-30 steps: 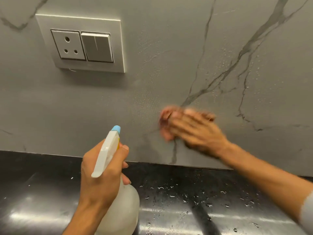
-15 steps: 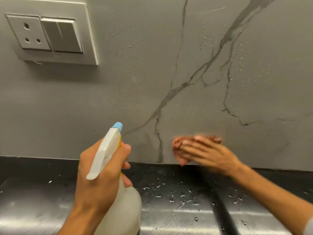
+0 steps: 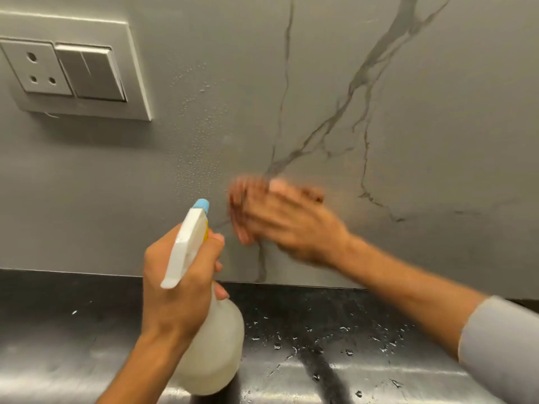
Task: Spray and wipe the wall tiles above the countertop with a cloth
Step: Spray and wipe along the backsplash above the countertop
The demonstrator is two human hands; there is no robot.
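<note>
The grey marble-veined wall tile fills the upper view, with fine spray droplets left of centre. My right hand presses a reddish cloth flat against the tile, blurred by motion; most of the cloth is hidden under the fingers. My left hand grips the neck of a white spray bottle with a blue nozzle tip, held upright above the countertop, nozzle facing the wall just left of the cloth.
A grey socket and switch plate is mounted on the wall at upper left. The black glossy countertop below carries scattered water drops. A grey sleeve covers my right forearm at the lower right.
My right hand with the cloth has swept up and left from the tile's bottom edge to mid-wall near the nozzle. The bottle hand has barely moved. The view has shifted slightly.
</note>
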